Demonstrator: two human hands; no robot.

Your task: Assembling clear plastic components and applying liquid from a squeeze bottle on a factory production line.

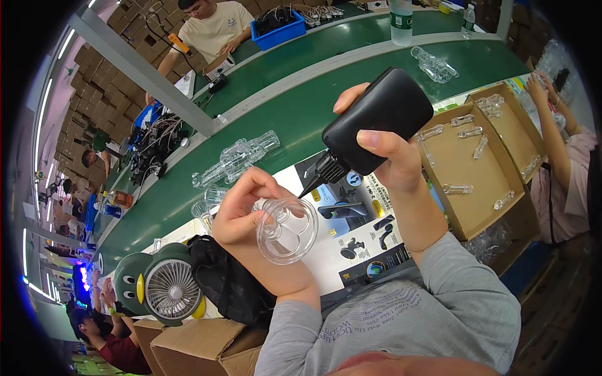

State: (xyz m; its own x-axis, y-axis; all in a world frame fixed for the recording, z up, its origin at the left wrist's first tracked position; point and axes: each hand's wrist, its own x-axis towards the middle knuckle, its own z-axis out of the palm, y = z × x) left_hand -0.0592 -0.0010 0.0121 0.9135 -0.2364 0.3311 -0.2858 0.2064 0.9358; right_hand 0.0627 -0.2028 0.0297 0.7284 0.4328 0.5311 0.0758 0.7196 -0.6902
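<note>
My left hand [241,210] pinches a clear round plastic piece [293,237] shaped like a shallow cup, its rim turned up toward me. In my right hand [398,156] is a black squeeze bottle [382,116], tilted down to the left. Its thin pointed nozzle [311,184] reaches the far edge of the clear piece; whether the tip touches it I cannot tell. Just beyond my left hand, a long clear plastic assembly [235,160] lies on the green work surface [338,69]. More clear round parts [205,205] are partly hidden behind that hand.
Below my hands lies a printed card sheet [364,216]. Cardboard trays [470,216] with small clear tubes stand right. At left are a green fan [172,291], black cloth [227,282] and a carton [194,341]. A water bottle [401,24] and a co-worker [210,31] are across.
</note>
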